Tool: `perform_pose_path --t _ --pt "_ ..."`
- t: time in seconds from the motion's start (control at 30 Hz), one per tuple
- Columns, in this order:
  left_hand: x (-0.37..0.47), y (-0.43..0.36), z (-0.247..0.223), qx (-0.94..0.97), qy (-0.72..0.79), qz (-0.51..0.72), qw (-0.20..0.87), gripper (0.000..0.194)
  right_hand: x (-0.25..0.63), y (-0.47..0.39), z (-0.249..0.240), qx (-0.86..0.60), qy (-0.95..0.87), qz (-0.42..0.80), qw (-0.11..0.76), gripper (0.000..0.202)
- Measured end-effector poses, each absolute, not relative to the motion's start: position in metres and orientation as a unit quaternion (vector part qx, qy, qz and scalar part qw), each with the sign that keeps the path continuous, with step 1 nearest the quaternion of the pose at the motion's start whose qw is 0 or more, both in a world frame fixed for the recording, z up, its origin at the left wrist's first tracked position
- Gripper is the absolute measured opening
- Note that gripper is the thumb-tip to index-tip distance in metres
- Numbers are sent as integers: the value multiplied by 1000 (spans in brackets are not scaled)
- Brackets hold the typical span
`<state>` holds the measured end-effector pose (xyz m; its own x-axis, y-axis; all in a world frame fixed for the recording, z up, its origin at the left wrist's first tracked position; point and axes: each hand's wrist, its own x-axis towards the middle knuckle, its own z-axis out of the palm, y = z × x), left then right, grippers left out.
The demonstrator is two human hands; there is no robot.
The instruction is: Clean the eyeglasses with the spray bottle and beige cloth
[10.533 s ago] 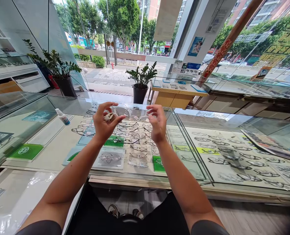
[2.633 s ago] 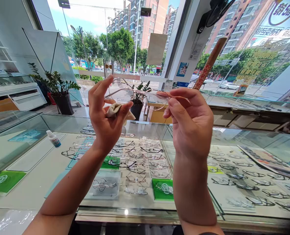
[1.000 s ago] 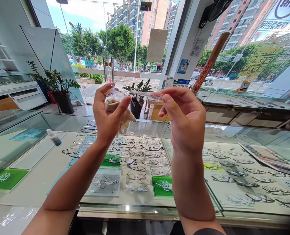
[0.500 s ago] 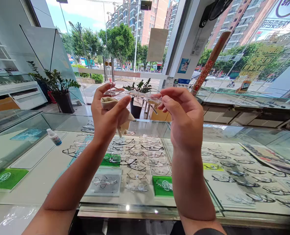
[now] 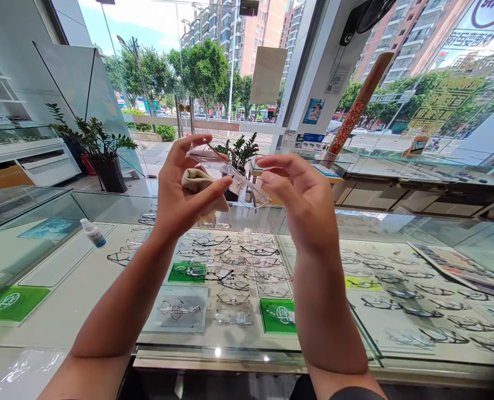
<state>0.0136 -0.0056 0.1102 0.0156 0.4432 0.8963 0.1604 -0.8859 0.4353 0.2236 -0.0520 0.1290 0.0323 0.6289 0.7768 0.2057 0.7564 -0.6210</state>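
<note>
We hold the eyeglasses (image 5: 235,171) above the surface (image 5: 80,291), in front of the far potted plant (image 5: 241,153). The left hand (image 5: 176,194) is closed on the left part of the eyeglasses and also retains the beige cloth (image 5: 199,182), which is bunched against the palm and hangs below the thumb. The eyeglasses tilt, with their right end lower. The right hand (image 5: 307,203) is positioned at that end; its thumb and index finger are separated by a narrow gap, and we cannot tell whether they contact the frame. Below our hands, display frames (image 5: 232,284) are arranged in rows; we cannot tell whether they lie on or under the glass. The spray bottle (image 5: 92,232) stands tilted in view on the left. A green card (image 5: 272,326) is located at the near middle, and a booklet (image 5: 459,269) at the right.
</note>
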Motion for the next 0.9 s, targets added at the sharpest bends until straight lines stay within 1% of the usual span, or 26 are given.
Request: perform_pose_path --t 0.07,0.17,0.4,0.53,0.57,0.67,0.7,0.9 --pt "14 -11 113 722 210 651 106 73 224 -51 129 -307 -699 194 615 9" --pt "15 -15 115 727 207 645 111 71 223 -48 127 -290 -719 241 584 11" --pt "18 -9 111 736 191 636 134 68 221 -45 126 -271 -705 300 583 13" --pt "21 -7 110 708 184 671 123 62 220 -41 126 -285 -676 273 623 8" --pt "21 -7 110 691 180 691 111 57 219 -40 126 -289 -669 261 633 7" --pt "23 -9 110 650 170 736 87 33 220 -37 125 -307 -655 226 652 6" --pt "23 -10 110 647 171 738 88 29 220 -37 124 -311 -653 216 657 6" --pt "30 -19 110 702 192 671 142 31 212 -39 121 -303 -656 179 668 6"
